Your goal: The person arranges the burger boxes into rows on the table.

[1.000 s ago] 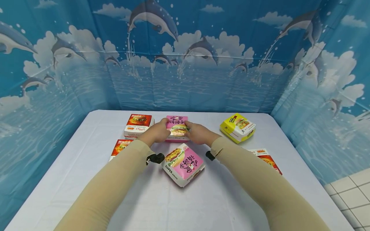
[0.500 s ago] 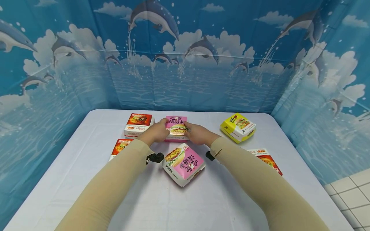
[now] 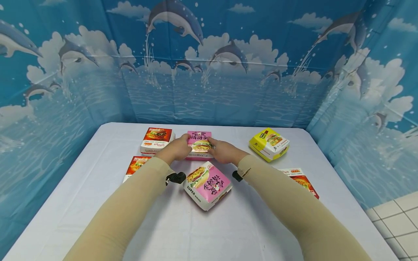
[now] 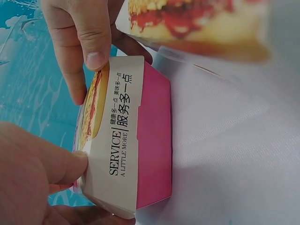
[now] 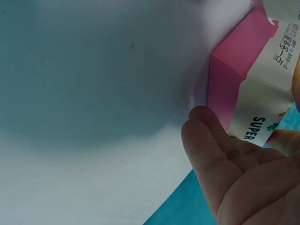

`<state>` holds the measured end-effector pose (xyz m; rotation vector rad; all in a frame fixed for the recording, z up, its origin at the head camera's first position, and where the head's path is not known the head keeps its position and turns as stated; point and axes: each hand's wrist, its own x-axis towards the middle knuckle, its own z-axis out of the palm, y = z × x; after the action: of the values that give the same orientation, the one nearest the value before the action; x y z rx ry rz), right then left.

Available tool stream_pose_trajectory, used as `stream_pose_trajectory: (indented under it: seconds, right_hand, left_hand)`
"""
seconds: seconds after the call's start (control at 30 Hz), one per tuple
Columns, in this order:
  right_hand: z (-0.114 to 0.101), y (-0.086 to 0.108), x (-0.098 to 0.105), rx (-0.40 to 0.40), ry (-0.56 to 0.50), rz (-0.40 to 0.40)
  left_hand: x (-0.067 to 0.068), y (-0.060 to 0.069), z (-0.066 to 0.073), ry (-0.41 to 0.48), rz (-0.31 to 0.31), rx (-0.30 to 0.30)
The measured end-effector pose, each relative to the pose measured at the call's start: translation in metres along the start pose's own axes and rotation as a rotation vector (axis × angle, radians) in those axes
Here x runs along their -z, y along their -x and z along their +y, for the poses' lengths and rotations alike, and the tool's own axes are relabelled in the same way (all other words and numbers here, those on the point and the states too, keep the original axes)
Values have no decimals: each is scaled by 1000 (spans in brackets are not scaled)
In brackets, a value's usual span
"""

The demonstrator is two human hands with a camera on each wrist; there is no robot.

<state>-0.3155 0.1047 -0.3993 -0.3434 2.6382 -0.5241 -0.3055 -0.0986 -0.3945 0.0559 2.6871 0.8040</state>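
Note:
A pink and white burger box [image 3: 200, 145] lies at the back middle of the table, its lid closed. From its left side my left hand [image 3: 177, 148] grips it, the thumb on the top edge and the fingers down the side. My right hand [image 3: 224, 150] holds the opposite side likewise. In the left wrist view both thumbs press the lid of the burger box [image 4: 126, 140]. Along the pink wall of the burger box [image 5: 225, 84], the right hand's fingers [image 5: 206, 140] show in the right wrist view. Nearer, between the forearms, sits a second pink burger box [image 3: 207, 186], turned askew.
Two red and white burger boxes, one behind [image 3: 157, 139] and one partly under the left sleeve [image 3: 135, 165], stand at left. A yellow burger box [image 3: 269, 144] is at back right. The right sleeve partly covers another red box [image 3: 303, 181]. A dolphin-print curtain [image 3: 209, 94] surrounds the white table [image 3: 222, 235].
Hardly anything differs: both hands keep their hold on the far pink burger box, and the boxes stay in place. The head view shifts very slightly.

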Motion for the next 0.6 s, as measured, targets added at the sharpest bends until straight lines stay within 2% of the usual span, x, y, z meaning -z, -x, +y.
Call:
stream_pose_trajectory:
  seconds: [0.6]
  right_hand:
    - [-2,-3,-2,18,24,9]
  left_hand:
    - [1,-2,-1,27,-13,27]
